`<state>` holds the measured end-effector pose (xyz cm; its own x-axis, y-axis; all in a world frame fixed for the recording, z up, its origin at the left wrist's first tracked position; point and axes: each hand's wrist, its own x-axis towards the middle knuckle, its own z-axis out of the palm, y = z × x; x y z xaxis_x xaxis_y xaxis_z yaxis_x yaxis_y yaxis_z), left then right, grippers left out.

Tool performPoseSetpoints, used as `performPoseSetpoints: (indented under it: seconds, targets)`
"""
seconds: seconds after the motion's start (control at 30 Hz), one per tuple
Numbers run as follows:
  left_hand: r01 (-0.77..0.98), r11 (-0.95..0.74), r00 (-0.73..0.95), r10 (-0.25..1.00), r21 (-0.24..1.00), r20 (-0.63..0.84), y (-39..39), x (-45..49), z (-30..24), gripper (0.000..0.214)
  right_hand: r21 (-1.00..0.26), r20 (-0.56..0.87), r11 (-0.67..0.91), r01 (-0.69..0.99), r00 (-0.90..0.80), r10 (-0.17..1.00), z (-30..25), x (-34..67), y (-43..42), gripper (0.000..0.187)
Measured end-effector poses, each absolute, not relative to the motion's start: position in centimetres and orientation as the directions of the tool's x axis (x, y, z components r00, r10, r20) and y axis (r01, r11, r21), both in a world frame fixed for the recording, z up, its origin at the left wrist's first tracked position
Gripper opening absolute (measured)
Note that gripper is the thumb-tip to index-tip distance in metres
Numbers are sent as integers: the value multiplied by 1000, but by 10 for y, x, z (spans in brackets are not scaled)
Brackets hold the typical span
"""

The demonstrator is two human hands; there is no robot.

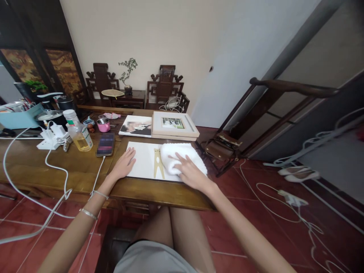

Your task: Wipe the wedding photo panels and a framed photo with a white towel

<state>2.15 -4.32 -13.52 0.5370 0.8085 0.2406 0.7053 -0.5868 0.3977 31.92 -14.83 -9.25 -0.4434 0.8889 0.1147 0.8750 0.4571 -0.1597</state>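
Observation:
A white board or panel [141, 154] lies flat on the wooden table by its front edge. My left hand [124, 163] rests on the board's left side, fingers stretched out, holding nothing. A fluffy white towel [189, 151] lies bunched over the board's right part. On top of it is my right hand [189, 172], with some fingers extended and apart; it touches the towel without a visible grip. Between my hands, a flat yellowish two-legged piece [158, 163], shaped like a clothes peg, lies on the board beside the towel.
Behind the board lie a photo panel [135, 126] and a framed picture [175, 124]. To the left are a phone [105, 145] on a cable, a bottle of yellow liquid [81, 136], a pink cup [103, 124] and a power strip [51, 137]. A wooden chair [273, 89] stands right.

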Motion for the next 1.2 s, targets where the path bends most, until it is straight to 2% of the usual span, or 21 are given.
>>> performPoseSetpoints:
  seconds: [0.13,0.27,0.57,0.67,0.8,1.03,1.2]
  targets:
    - [705,-582,525,813,406,252,-44,22,-136,57,-225,42,493,840,-498,866,-79,318,-210,46]
    - [709,-575,521,817,409,247,-44,22,-136,57,-259,19,484,836,-497,868,-76,319,-223,46]
    - [702,-567,518,822,431,237,-46,22,-131,55,-128,98,422,898,-412,906,-95,323,-94,44]
    - [698,-562,509,825,444,244,-47,22,-131,55,-99,101,416,904,-407,908,-96,323,-75,44]
    - [693,-562,503,826,452,255,-47,23,-131,54,-110,95,444,889,-435,895,-93,322,-109,43]
    - [688,-562,498,826,460,264,-49,23,-133,53,-258,10,502,826,-517,856,-76,318,-222,45]
    - [696,-563,509,825,446,247,-48,23,-132,54,-272,-9,492,827,-513,858,-76,322,-218,48]
